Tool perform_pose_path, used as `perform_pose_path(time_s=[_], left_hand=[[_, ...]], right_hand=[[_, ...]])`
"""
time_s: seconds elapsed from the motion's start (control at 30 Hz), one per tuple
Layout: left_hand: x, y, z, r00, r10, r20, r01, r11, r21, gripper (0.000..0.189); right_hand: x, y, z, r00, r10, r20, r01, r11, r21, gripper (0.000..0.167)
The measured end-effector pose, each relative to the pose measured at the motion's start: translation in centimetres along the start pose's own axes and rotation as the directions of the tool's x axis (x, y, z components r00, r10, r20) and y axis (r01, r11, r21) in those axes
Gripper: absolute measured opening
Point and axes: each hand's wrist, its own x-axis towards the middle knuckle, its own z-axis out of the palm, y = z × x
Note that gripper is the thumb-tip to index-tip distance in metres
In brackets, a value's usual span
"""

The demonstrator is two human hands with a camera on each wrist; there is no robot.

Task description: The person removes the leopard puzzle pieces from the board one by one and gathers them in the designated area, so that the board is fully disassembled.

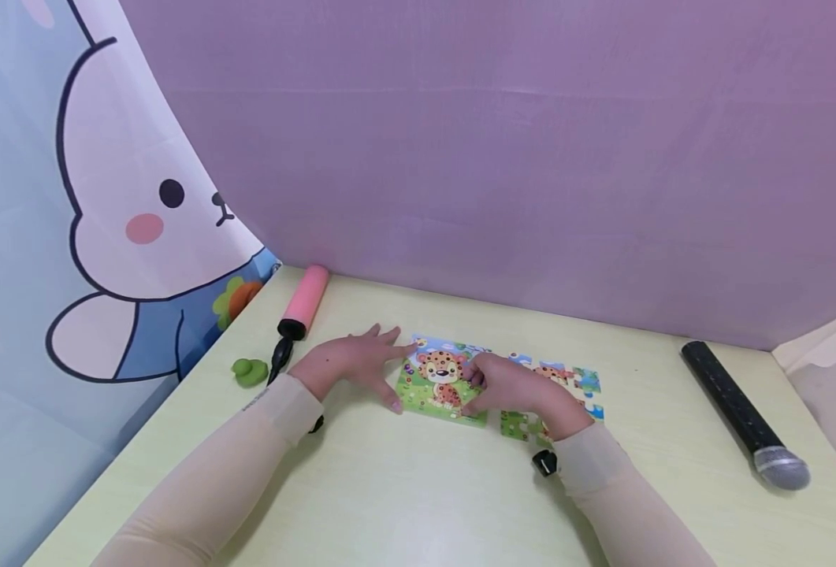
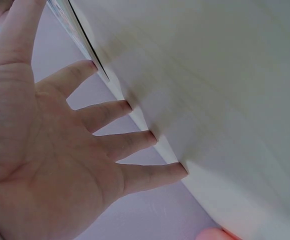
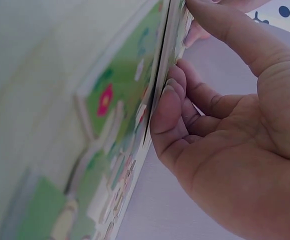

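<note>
A picture card point(image 1: 446, 382) with a spotted cub on green grass lies flat on the table. My left hand point(image 1: 368, 364) is at its left side, fingers spread wide, with thumb and index fingertip at the card's edge. In the left wrist view, the straight fingertips point(image 2: 172, 170) rest on the tabletop. My right hand point(image 1: 513, 390) is over the card's right edge. Its fingers point(image 3: 165, 120) curl inward against that edge, while the thumb reaches out apart from them. Jigsaw pieces point(image 1: 588, 379) with similar colours lie just right of the card, partly hidden under my right hand and wrist.
A pink hand pump point(image 1: 307, 295) with a black end lies at the back left, beside a small green toy point(image 1: 250, 372). A black microphone point(image 1: 740, 409) with a grey head lies at the right. A purple cloth point(image 1: 496, 157) hangs behind the table point(image 1: 403, 496).
</note>
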Motion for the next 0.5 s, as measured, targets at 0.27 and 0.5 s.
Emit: perform_pose_path(time_s=[0.27, 0.5], left_hand=[[-0.04, 0.2, -0.11, 1.0, -0.003, -0.002, 0.003, 1.0, 0.002, 0.121], [-0.1, 0.12, -0.07, 1.0, -0.007, -0.007, 0.007, 1.0, 0.003, 0.121]], right_hand=[[-0.04, 0.16, 0.0, 1.0, -0.013, -0.019, 0.013, 1.0, -0.014, 0.049], [-0.27, -0.18, 0.12, 0.999, -0.038, -0.02, 0.038, 0.999, 0.008, 0.048]])
